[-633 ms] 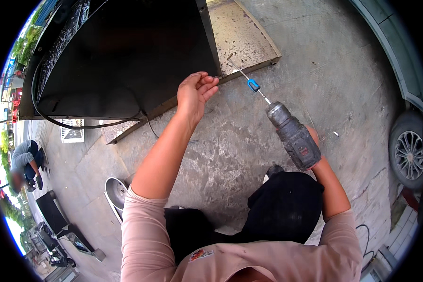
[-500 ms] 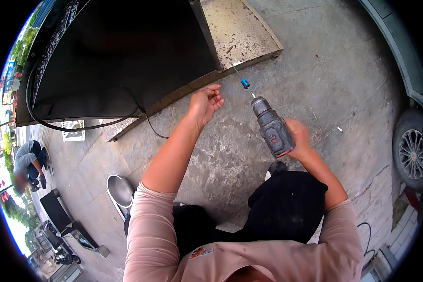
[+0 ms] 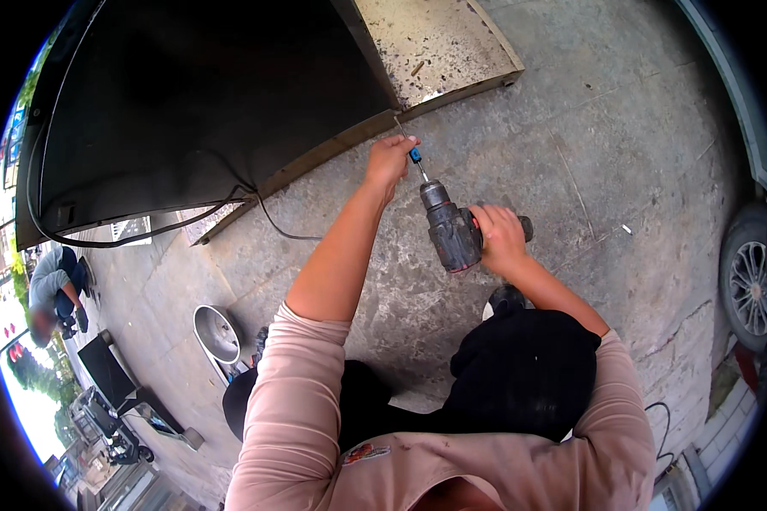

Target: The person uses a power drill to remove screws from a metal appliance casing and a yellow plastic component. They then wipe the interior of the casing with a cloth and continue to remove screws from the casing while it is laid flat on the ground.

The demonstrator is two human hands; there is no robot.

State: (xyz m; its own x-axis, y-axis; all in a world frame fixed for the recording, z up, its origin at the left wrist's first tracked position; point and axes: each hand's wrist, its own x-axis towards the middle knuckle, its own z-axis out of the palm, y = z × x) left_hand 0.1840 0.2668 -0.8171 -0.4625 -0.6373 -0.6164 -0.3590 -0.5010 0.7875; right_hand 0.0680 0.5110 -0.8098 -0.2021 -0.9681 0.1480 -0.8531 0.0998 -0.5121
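Observation:
My right hand (image 3: 496,240) grips the handle of a dark grey cordless drill (image 3: 452,232) that points up and left. Its blue-collared bit (image 3: 412,153) reaches toward the lower edge of a large black metal panel (image 3: 213,102) lying on the concrete. My left hand (image 3: 389,159) is closed around the bit near its tip, right at the panel's brass-coloured edge strip (image 3: 332,149). A rusty pale metal sheet (image 3: 435,43) adjoins the panel on the right.
A black cable (image 3: 230,200) runs along the panel's lower edge onto the concrete. A round metal bowl (image 3: 216,334) lies near my left knee. Another person (image 3: 55,289) crouches at far left. A car wheel (image 3: 750,281) stands at the right edge.
The drill has swung left and closer to the panel edge. My left hand has moved right along the edge and closed on the bit near its tip.

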